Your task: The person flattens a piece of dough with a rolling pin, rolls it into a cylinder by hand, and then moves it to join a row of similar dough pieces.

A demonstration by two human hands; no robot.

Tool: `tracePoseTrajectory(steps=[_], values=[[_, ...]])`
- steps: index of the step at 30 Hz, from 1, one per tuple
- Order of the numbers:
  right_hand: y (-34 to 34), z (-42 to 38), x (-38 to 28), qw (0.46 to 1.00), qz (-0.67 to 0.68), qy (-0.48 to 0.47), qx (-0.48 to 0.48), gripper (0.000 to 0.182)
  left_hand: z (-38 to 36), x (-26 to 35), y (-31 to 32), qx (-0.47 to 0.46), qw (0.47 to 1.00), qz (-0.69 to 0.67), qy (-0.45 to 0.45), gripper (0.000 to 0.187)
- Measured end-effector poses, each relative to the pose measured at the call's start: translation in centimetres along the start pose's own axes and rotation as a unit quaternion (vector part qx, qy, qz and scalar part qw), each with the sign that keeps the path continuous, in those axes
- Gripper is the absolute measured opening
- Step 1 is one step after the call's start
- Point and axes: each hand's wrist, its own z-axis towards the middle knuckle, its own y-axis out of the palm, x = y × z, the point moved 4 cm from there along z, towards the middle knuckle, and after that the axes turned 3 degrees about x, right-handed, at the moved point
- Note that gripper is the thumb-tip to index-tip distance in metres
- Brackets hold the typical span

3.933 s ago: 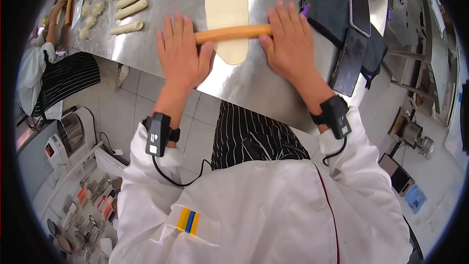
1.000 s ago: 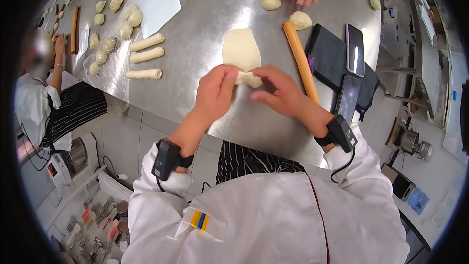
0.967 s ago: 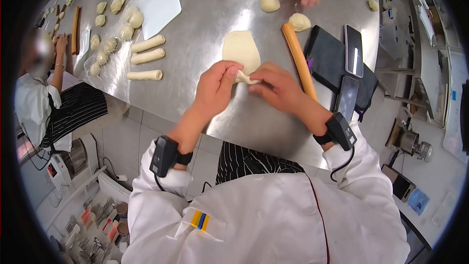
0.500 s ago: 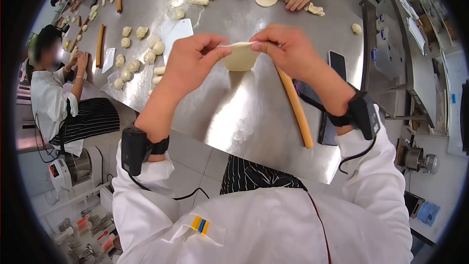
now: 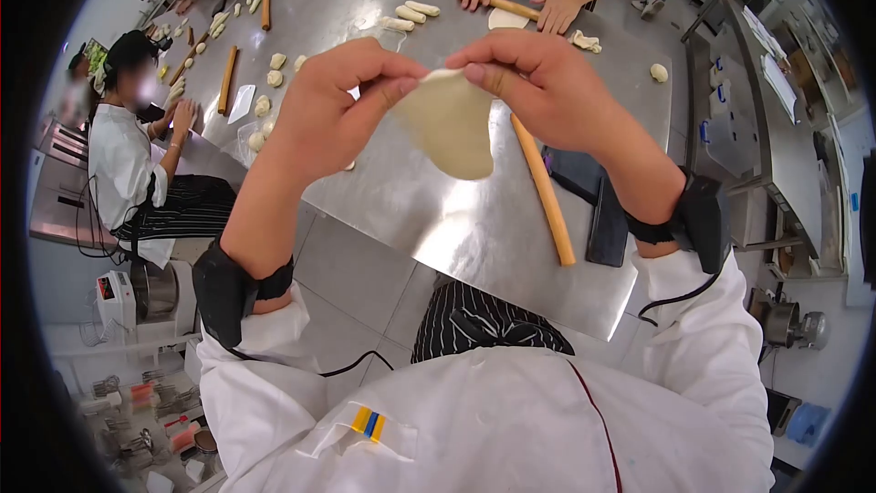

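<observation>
A thin flat sheet of dough (image 5: 452,132) hangs in the air above the metal table (image 5: 383,219). My left hand (image 5: 342,105) pinches its upper left edge between thumb and fingers. Close beside it, my right hand (image 5: 538,87) pinches the upper right edge the same way. The lower part of the sheet dangles free, its left side slightly blurred. On the table to the right lies a wooden rolling pin (image 5: 545,196), below my right forearm. Behind my left hand and arm, some dough balls (image 5: 263,106) are partly hidden.
Across the table a co-worker's hands (image 5: 558,11) press a rolling pin (image 5: 513,7) on a dough round (image 5: 505,20). Dough rolls (image 5: 411,14) lie nearby. A dark phone (image 5: 610,228) rests at the right. At the left sits another person (image 5: 128,155).
Both hands have risen and come closer together. The dough sheet, seen short and foreshortened before, now hangs down longer toward me. The view has tilted, showing more of the far side.
</observation>
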Motion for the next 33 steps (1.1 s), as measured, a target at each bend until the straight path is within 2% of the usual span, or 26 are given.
tracePoseTrajectory(steps=[1, 3, 4, 6, 8, 10, 13, 15, 16, 18, 19, 20, 21, 22, 24, 26, 28, 29, 30, 31, 32, 33], values=[[0.2, -0.5, -0.3, 1.0, 0.002, 0.005, -0.004, 0.012, -0.6, 0.3, 0.3, -0.017, 0.998, -0.045, -0.036, 0.009], [1.1, -1.8, 0.1, 0.983, 0.125, 0.124, -0.058, 0.01, -2.2, 0.3, 1.1, -0.034, 0.983, -0.136, -0.118, 0.011], [1.7, -3.0, 0.1, 0.982, 0.126, 0.131, -0.059, 0.01, -3.2, 0.6, 1.6, -0.037, 0.982, -0.14, -0.122, 0.011], [3.1, -5.7, -0.4, 0.995, 0.05, 0.056, -0.06, 0.01, -4.8, 1.6, 2.3, -0.062, 0.988, -0.13, -0.049, 0.012], [4.8, -7.7, 0.5, 0.987, 0.076, 0.11, -0.089, 0.008, -7.0, 0.7, 3.9, -0.098, 0.979, -0.158, -0.077, 0.012], [6.7, -8.2, 2.5, 0.984, 0.064, 0.135, -0.093, 0.009, -8.3, -2.4, 6.0, -0.136, 0.966, -0.192, -0.109, 0.012], [9.6, -7.9, 8.5, 0.976, 0.037, 0.197, -0.08, 0.01, -8.9, -9.3, 9.8, -0.157, 0.97, -0.133, -0.126, 0.015], [11.0, -6.8, 13.9, 0.963, 0.02, 0.263, -0.049, 0.012, -8.9, -14.5, 12.6, -0.15, 0.951, -0.166, -0.215, 0.019], [11.3, -6.1, 16.3, 0.954, 0.02, 0.296, -0.04, 0.014, -8.5, -16.4, 13.8, -0.155, 0.947, -0.173, -0.221, 0.019], [12.1, -4.7, 20.1, 0.947, -0.002, 0.316, -0.054, 0.014, -8.2, -20.4, 16.1, -0.172, 0.902, -0.216, -0.331, 0.016], [12.4, -4.4, 21.7, 0.943, -0.027, 0.326, -0.066, 0.015, -7.9, -22.2, 17.0, -0.178, 0.897, -0.223, -0.337, 0.016], [12.7, -4.4, 23.1, 0.939, -0.025, 0.337, -0.069, 0.015, -7.2, -23.4, 17.4, -0.166, 0.948, -0.153, -0.225, 0.015], [12.6, -3.9, 23.5, 0.96, -0.104, 0.253, -0.063, 0.015, -6.8, -23.3, 17.5, -0.151, 0.979, -0.08, -0.109, 0.015], [12.7, -3.8, 23.7, 0.968, -0.18, 0.167, -0.057, 0.014, -7.0, -23.6, 18.0, -0.159, 0.977, -0.089, -0.115, 0.015], [13.1, -4.4, 24.8, 0.96, -0.18, 0.208, -0.046, 0.014, -7.0, -23.5, 18.1, -0.08, 0.993, -0.028, -0.084, 0.009], [12.9, -4.6, 25.2, 0.939, -0.247, 0.238, 0.013, 0.021, -7.5, -23.9, 18.9, -0.071, 0.993, -0.016, -0.097, 0.011], [12.0, -4.0, 25.3, 0.932, -0.26, 0.252, 0.017, 0.027, -7.3, -24.7, 18.5, -0.108, 0.972, 0.042, -0.203, 0.018], [11.7, -3.7, 26.0, 0.93, -0.229, 0.285, -0.03, 0.027, -6.9, -25.1, 18.5, -0.162, 0.951, 0.063, -0.257, 0.023], [11.5, -3.4, 26.5, 0.926, -0.197, 0.313, -0.077, 0.029, -6.5, -25.7, 18.4, -0.165, 0.95, 0.063, -0.257, 0.023], [11.2, -3.4, 26.9, 0.922, -0.107, 0.369, -0.04, 0.03, -6.4, -26.4, 18.2, -0.144, 0.94, -0.02, -0.309, 0.021], [11.2, -3.9, 26.2, 0.922, -0.104, 0.372, -0.041, 0.03, -6.6, -26.6, 17.9, -0.122, 0.919, -0.103, -0.36, 0.02], [10.7, -4.4, 25.1, 0.937, -0.063, 0.343, 0.035, 0.029, -6.4, -24.2, 16.1, -0.048, 0.941, -0.014, -0.336, 0.016]])
